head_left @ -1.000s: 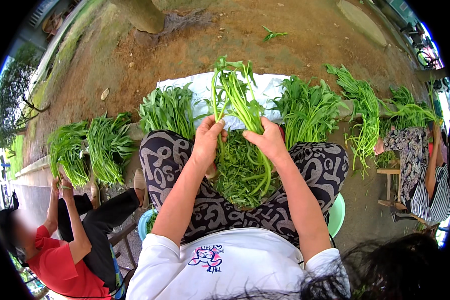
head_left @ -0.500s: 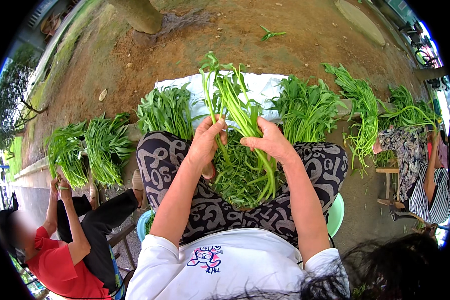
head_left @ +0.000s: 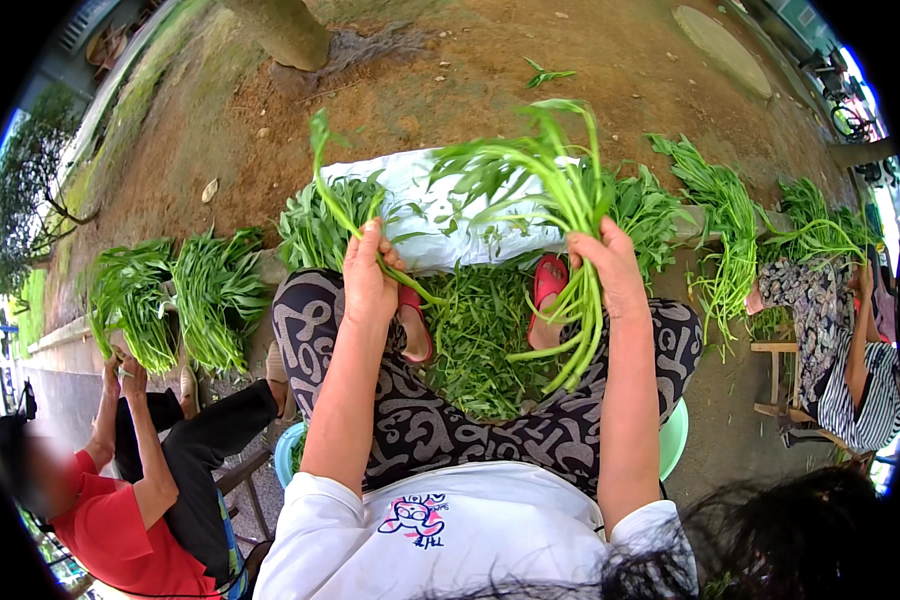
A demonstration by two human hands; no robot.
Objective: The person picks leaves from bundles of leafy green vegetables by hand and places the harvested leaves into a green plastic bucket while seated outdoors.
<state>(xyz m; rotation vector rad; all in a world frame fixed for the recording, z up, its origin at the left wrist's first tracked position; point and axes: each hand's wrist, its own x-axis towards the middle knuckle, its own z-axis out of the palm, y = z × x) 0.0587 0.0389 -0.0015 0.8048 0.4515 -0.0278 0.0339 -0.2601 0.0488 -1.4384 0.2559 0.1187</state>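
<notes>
My left hand [head_left: 372, 270] is closed around a single water spinach stem [head_left: 338, 205], its leafy tip pointing up and away from me. A bunch of water spinach [head_left: 578, 190] is gripped in my right hand [head_left: 608, 262]; its leaves bend over to the left and its cut stems hang down over my lap. Between my feet lies a heap of loose leaves and bits of greens [head_left: 480, 345]. Beyond it a white sheet [head_left: 450, 235] is spread out, with a leafy pile [head_left: 325, 222] at its left end and another pile [head_left: 652, 215] at its right end, partly behind the bunch.
Further bundles of greens lie along the low curb at left [head_left: 215, 290] and right [head_left: 715, 210]. A co-worker in a red shirt [head_left: 135, 530] sits at my left, another in stripes [head_left: 860, 395] at my right. A light green basin [head_left: 674, 440] stands by my right hip.
My hands have moved apart. The left has drawn one stem away to the left, while the right has carried the bunch to the right, uncovering the leaf heap and my red shoes.
</notes>
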